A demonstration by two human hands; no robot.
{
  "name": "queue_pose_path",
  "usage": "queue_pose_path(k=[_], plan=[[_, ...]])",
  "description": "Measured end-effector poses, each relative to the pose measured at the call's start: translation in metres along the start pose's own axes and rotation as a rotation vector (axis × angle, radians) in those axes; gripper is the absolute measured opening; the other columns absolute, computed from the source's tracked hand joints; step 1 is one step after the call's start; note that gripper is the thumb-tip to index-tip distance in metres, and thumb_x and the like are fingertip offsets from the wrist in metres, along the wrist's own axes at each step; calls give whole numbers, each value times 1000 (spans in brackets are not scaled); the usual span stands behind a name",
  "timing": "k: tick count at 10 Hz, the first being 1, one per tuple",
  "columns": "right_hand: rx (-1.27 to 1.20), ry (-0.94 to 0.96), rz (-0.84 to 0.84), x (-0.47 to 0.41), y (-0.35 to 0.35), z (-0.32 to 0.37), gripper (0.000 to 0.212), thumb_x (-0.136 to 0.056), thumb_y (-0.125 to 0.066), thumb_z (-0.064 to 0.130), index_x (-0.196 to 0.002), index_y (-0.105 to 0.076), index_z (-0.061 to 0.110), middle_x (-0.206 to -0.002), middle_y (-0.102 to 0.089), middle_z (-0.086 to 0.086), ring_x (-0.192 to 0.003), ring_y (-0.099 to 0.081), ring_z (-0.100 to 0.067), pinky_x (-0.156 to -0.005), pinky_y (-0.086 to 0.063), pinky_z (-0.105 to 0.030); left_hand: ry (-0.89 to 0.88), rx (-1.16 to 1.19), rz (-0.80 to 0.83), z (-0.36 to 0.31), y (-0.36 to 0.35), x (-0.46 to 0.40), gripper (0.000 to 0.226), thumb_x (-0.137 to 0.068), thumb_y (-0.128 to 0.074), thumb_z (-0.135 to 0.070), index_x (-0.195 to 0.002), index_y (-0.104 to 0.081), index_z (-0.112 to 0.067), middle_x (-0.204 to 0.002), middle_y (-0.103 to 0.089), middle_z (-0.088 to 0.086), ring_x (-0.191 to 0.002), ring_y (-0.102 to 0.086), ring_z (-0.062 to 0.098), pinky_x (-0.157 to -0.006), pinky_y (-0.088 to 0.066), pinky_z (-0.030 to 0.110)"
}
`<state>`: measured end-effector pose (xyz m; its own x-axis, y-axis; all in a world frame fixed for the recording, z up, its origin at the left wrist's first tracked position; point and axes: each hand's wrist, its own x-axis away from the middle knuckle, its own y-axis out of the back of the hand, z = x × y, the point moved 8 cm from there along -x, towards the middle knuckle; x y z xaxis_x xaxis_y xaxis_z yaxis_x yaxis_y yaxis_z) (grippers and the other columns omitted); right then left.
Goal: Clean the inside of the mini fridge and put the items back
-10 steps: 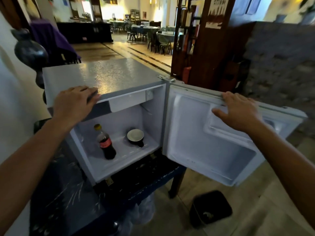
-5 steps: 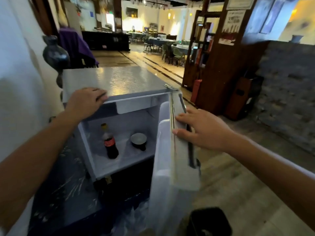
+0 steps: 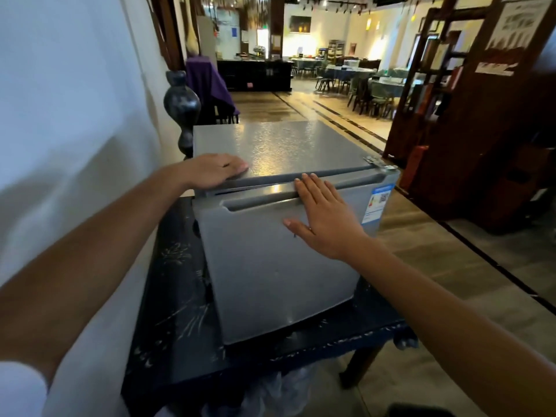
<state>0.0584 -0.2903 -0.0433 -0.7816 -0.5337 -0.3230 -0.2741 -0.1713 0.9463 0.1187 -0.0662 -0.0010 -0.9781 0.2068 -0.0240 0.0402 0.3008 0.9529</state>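
The grey mini fridge (image 3: 279,145) stands on a dark painted table (image 3: 180,320) against the white wall. Its door (image 3: 270,266) is shut, so the bottle and cup inside are hidden. My left hand (image 3: 215,173) lies flat, palm down, on the front left corner of the fridge top. My right hand (image 3: 323,218) presses flat against the upper part of the door, fingertips at its top edge, fingers spread. Neither hand holds anything.
A dark vase (image 3: 181,106) stands behind the fridge by the wall. A clear plastic bag (image 3: 276,389) hangs under the table. Part of a black bin (image 3: 418,410) shows on the floor at the bottom right. A wooden shelf unit (image 3: 451,94) rises to the right.
My right hand has swung the fridge door from wide open to shut and now rests flat on its front. My left hand has stayed on the fridge top.
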Motion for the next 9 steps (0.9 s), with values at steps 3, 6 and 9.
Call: queue_pose_path(k=[3,6,9], plan=[[95,-39,-47,-19,-12,2,87,-95,-37,59,-156,-1,10,-165,-3,-11,-153,2,-27,-125,-5,-44,-131,-25,-83,-9,-5,5,47,-103,-42,-43,-147,-44,-24,-155,-44,4,-141,-41,23,-115,-29,38],[51,-53,-91,-22,-10,1,82,-94,-44,54,-156,-10,13,-165,-12,-8,-153,-4,-24,-124,-9,-45,-215,-177,-239,-12,4,8,40,-101,-46,-43,-134,-58,-23,-135,-62,1,-119,-59,21,-97,-42,35],[-251,-40,-329,15,9,12,53,-93,-54,34,-142,-43,16,-151,-40,-6,-144,-32,-23,-118,-27,-38,-126,0,-621,-5,10,82,31,-98,-57,-33,-126,-62,-19,-131,-62,3,-122,-52,20,-101,-35,27]])
